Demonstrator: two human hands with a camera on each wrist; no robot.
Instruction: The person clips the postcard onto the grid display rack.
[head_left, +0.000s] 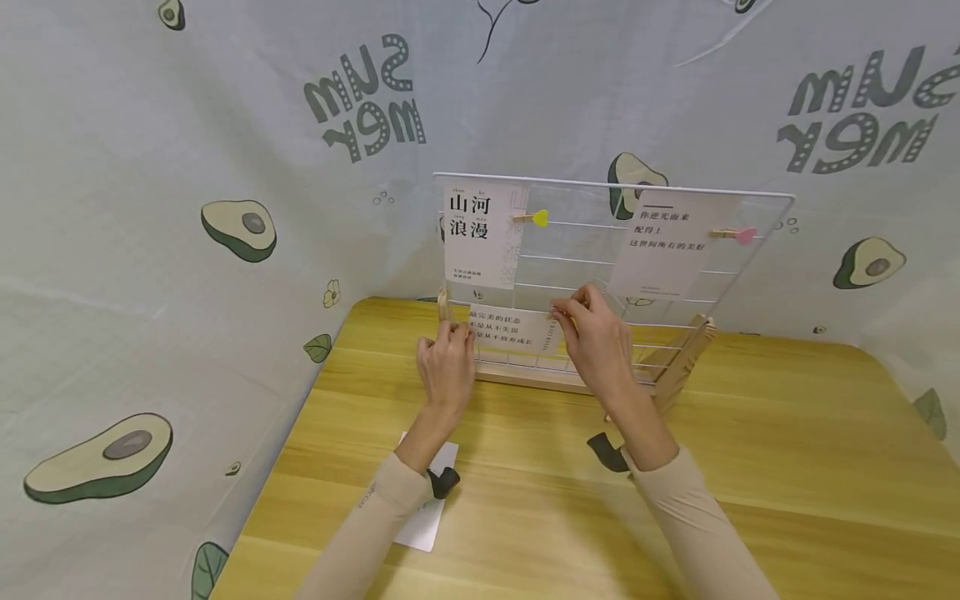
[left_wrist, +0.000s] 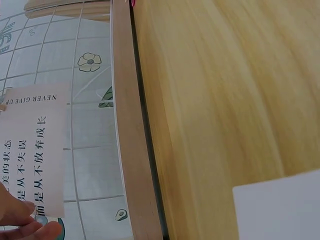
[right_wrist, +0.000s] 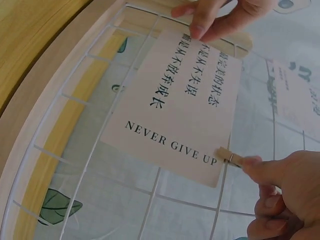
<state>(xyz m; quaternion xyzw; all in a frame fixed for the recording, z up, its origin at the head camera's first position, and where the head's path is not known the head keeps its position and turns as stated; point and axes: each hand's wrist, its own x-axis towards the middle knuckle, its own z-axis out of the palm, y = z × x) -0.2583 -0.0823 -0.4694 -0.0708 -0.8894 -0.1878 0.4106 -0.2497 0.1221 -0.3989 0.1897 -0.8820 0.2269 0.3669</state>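
A white card (right_wrist: 165,110) printed with "NEVER GIVE UP" lies sideways against the lower part of a white wire grid (head_left: 615,183). My left hand (head_left: 447,367) pinches its left end; in the left wrist view the thumb (left_wrist: 16,206) overlaps the printed face. At the card's opposite end, my right hand (head_left: 600,337) pinches a small wooden clothespin (right_wrist: 231,157) between thumb and forefinger. The clothespin's tip sits over the card's corner, next to a grid wire. Part of the left hand's grip is hidden behind the card.
Higher on the grid hang a card (head_left: 480,250) with a yellow-heart clothespin (head_left: 538,218) and another card (head_left: 663,258) with a pink-heart one (head_left: 742,236). A wooden base (head_left: 525,377) supports the grid. A white card (head_left: 422,529) lies on the wooden table (head_left: 525,517), below my left forearm.
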